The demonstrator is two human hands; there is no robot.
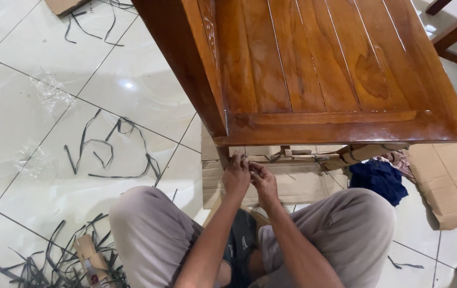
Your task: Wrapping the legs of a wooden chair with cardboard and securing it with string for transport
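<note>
A varnished brown wooden seat (319, 69) with slatted top fills the upper middle. I squat in front of it, grey trousers on both knees. My left hand (236, 175) and my right hand (263, 180) are together just under the seat's front rail, fingers pinched at the paper-wrapped crosspiece (292, 158) near the left leg. What the fingers grip is too small to make out. A dark sandal (243, 241) sits between my knees.
Cut black plastic straps (108, 149) lie scattered on the white tiled floor, with a pile of them and a cardboard tube (92, 264) at bottom left. Flattened cardboard (452, 181) lies right. A dark blue cloth (379, 178) sits under the seat. Clear plastic wrap (52, 93) lies left.
</note>
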